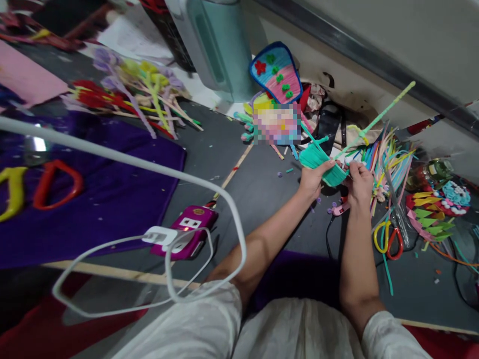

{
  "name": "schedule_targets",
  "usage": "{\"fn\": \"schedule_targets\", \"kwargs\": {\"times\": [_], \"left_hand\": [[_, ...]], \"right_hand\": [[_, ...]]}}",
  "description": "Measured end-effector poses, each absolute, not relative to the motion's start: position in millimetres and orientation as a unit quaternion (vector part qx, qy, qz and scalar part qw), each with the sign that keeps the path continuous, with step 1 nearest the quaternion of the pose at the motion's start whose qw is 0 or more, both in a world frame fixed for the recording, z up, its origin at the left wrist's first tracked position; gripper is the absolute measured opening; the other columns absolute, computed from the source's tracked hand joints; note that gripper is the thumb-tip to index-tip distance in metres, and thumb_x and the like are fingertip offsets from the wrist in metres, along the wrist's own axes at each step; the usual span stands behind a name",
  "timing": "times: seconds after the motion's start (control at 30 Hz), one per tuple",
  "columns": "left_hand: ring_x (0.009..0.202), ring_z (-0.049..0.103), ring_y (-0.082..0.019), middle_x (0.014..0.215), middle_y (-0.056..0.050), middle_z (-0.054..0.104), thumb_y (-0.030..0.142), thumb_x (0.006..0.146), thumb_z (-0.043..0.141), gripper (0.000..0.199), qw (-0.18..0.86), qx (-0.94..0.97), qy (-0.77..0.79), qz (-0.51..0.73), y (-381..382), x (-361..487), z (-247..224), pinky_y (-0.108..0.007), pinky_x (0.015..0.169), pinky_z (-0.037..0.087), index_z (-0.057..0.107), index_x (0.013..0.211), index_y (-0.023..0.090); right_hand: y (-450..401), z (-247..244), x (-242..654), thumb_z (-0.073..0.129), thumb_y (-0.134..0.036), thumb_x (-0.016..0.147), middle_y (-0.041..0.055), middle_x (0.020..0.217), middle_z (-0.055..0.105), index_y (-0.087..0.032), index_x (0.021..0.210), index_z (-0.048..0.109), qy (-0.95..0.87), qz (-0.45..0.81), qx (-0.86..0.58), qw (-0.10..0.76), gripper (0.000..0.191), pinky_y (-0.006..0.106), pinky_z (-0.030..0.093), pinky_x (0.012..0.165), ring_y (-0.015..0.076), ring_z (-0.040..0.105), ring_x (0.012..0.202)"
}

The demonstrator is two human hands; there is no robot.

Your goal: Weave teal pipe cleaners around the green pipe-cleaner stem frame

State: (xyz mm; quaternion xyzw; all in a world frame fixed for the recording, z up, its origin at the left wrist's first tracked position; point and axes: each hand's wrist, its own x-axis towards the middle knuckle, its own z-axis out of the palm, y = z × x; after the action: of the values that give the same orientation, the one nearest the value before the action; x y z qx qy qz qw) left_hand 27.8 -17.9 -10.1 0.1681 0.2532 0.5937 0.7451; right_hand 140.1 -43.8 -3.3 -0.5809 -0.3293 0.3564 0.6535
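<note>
A teal piece made of fuzzy stems (318, 158) is held up between my hands above the dark table. My left hand (313, 180) pinches its lower edge, thumb on top. My right hand (359, 180) is closed at the piece's right end, its fingertips pressed together by a small whitish bit. A long yellow-green fuzzy stem (391, 108) rises from near my hands toward the upper right. Loose teal stems stick up from the piece. Behind it lies a bundle of coloured stems (400, 154). A pink tool (340, 208) with a dark cord rests under my right wrist.
Yellow-and-red scissors (389, 240) lie right of my right forearm. A purple power strip (198, 224) and a looping white cable (239, 239) are at the left. A blue-edged stem panel (279, 72) leans behind, near a teal container (224, 55). Jars (437, 172) stand right.
</note>
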Motion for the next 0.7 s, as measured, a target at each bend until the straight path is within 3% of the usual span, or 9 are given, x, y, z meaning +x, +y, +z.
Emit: {"fn": "schedule_targets", "kwargs": {"times": [0.1,0.23,0.4,0.53,0.7], "left_hand": [[0.071,0.075,-0.024,0.077,-0.006,0.077,0.028,0.05,0.094,0.04,0.776,0.145,0.251,0.56,-13,27,-17,-0.044,0.081,0.062,0.071,0.079,0.014],[0.075,0.076,-0.026,0.077,-0.007,0.077,0.024,0.05,0.093,0.038,0.794,0.114,0.253,0.541,-10,27,-22,-0.047,0.086,0.061,0.071,0.079,0.014],[0.083,0.076,-0.028,0.078,-0.008,0.077,0.023,0.053,0.092,0.036,0.782,0.112,0.265,0.553,-10,28,-23,-0.046,0.089,0.06,0.072,0.08,0.013],[0.083,0.076,-0.028,0.076,-0.008,0.077,0.026,0.051,0.093,0.036,0.763,0.123,0.271,0.573,-10,28,-22,-0.043,0.087,0.06,0.072,0.078,0.014],[0.082,0.076,-0.026,0.075,-0.005,0.076,0.028,0.047,0.095,0.038,0.734,0.149,0.273,0.603,-13,29,-18,-0.04,0.085,0.061,0.072,0.076,0.015]], "right_hand": [[-42,-4,142,0.081,-0.046,0.072,-0.0041,0.074,0.067,-0.022,0.08,0.061,-0.292,0.47,-0.511,0.658,0.032,0.025,0.054,0.066,0.0107,0.061,0.066],[-41,-4,141,0.082,-0.04,0.071,-0.0051,0.073,0.065,-0.023,0.084,0.059,-0.288,0.476,-0.488,0.673,0.032,0.024,0.053,0.066,0.0099,0.061,0.067],[-45,-3,138,0.078,-0.039,0.074,-0.0072,0.076,0.063,-0.027,0.106,0.051,-0.35,0.37,-0.529,0.678,0.043,0.022,0.048,0.062,0.0098,0.06,0.064],[-47,1,136,0.072,-0.036,0.079,-0.0049,0.08,0.061,-0.028,0.114,0.048,-0.465,0.246,-0.564,0.637,0.043,0.026,0.049,0.07,0.0132,0.061,0.074],[-47,2,138,0.066,-0.033,0.084,0.001,0.093,0.064,-0.024,0.1,0.061,-0.57,0.097,-0.619,0.532,0.02,0.032,0.048,0.083,0.0174,0.06,0.089]]}}
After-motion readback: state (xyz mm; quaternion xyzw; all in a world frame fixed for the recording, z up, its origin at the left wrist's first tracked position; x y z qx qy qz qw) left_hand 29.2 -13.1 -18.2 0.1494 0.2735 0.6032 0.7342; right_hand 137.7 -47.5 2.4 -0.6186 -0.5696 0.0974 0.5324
